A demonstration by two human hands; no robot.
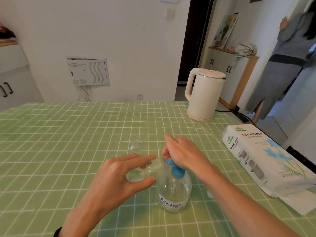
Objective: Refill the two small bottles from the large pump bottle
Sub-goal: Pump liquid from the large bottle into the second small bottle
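Left hand [116, 175]: grip narrow, thumb and fingers pinching a small bottle [145, 170], tilted, mouth at the blue nozzle [168, 162].
Right hand [184, 154]: lies over the pump top; cannot tell whether the grip closes round it.
Large pump bottle [173, 190]: upright on the green checked worktop [68, 134], between the forearms.
Second small bottle [135, 147]: upright, just behind the left fingers.
Far right: white kettle [203, 93], tissue pack [266, 158].
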